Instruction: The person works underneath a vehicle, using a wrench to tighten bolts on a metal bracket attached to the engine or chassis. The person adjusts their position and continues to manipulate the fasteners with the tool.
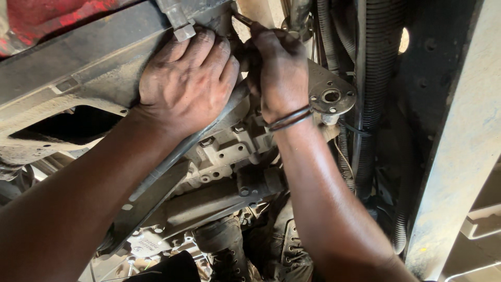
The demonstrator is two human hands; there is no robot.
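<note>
I am looking up at the underside of a vehicle. My left hand (185,78) lies over a long flat metal bar (172,156) that runs diagonally down to the left, and holds it against the grimy gearbox housing (229,151). Its fingertips reach up beside a square bolt head (183,31). My right hand (279,68), with dark bands on the wrist, is closed around a thin metal tool (243,20) whose tip points up and left into the gap above the housing. The two hands almost touch.
A round mounting flange (332,96) with a centre hole sits just right of my right hand. Ribbed black hoses (376,78) run vertically beside it. A pale steel beam (459,156) stands at right, a dark crossmember (68,62) at upper left.
</note>
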